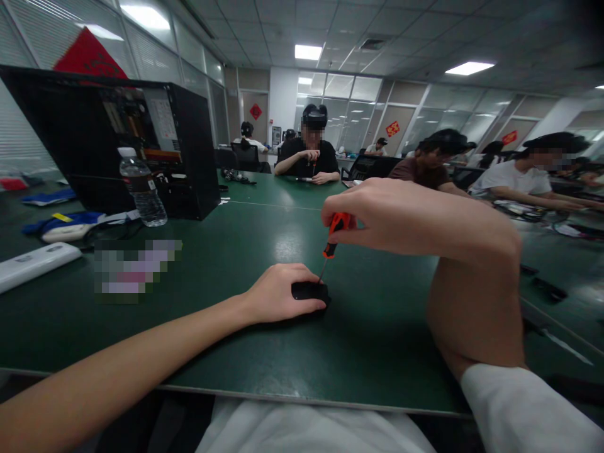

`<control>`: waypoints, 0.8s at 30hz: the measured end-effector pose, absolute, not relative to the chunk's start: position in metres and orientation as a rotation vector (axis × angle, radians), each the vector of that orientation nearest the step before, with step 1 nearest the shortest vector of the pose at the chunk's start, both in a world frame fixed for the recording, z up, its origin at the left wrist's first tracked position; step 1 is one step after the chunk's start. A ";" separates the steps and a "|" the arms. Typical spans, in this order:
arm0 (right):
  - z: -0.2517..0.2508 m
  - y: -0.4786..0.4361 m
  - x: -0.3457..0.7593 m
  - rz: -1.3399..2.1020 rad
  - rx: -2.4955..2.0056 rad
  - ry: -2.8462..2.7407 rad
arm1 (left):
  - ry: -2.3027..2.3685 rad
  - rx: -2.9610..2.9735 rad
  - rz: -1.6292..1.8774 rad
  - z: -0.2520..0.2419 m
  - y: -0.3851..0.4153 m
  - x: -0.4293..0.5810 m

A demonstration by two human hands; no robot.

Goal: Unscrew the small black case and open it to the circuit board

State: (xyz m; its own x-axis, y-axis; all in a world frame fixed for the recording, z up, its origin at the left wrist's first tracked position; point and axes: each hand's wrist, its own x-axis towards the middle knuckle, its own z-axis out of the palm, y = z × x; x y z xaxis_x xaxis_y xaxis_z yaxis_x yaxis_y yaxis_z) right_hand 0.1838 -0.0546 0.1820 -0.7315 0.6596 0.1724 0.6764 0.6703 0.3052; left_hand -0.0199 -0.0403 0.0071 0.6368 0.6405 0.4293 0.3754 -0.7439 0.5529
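The right hand [387,212], raised above the table with its wrist bent, holds an orange and black screwdriver [338,231] by the handle between thumb and fingers. The screwdriver leans a little, its handle slightly to the right of its tip, and its thin shaft runs down to the top of a small black object [309,291], close to the left fingertips. The left hand [276,292] grips that object against the green table [226,264], with the thumb along the near side and the fingers along the far side. The object lies in front of the person, well apart from the other things on the tabletop. To the left is a blurred patch [136,270], and past it a white power strip [35,264] lies near the table's left side. Farther back, a clear bottle [141,189] with a white cap stands in front of a black computer case [193,151], with a blue and white bundle [66,228] beside them. Across the table, another person [309,148] in a black shirt also holds a screwdriver, and more people sit at the right.
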 end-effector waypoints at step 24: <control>0.175 -0.049 0.179 -0.416 -1.049 -2.806 | 0.907 2.396 0.858 0.004 -0.042 -0.020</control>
State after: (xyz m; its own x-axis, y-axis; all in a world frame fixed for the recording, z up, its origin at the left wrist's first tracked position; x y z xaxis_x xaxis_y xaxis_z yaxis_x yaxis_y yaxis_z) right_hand 0.1791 -0.0487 0.1746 -0.7532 0.6255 0.2035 0.6577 0.7223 0.2138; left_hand -0.0199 -0.0421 0.0036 0.5933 0.7021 0.3939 0.4315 -0.6904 0.5807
